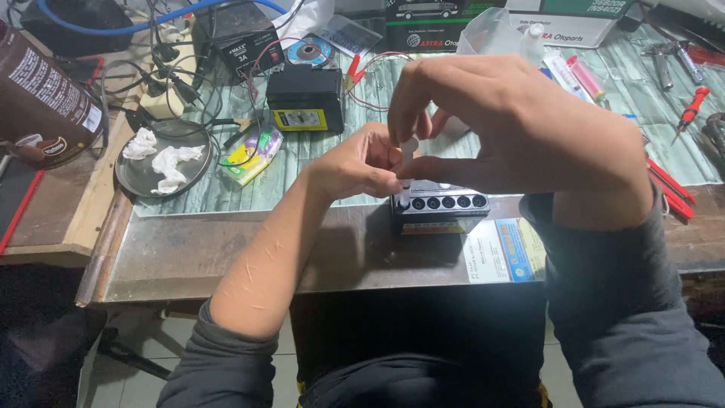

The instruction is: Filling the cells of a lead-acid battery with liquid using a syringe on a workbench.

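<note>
Both the left hand and the right hand pinch a small pale piece directly above the small battery at the table edge; a slip could drop it into the open filler holes.

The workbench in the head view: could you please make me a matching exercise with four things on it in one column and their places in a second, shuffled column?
Things:
1. Black battery with a row of round openings
2. Round metal plate with crumpled tissues
3. Red-handled screwdriver
4. Black battery with a yellow label

Places:
A. Far right of the bench
B. Directly under the left hand and right hand
C. Left side, at the edge of the green mat
D. Behind the hands, with red clips beside it

Pairs: 1-B, 2-C, 3-A, 4-D
</note>
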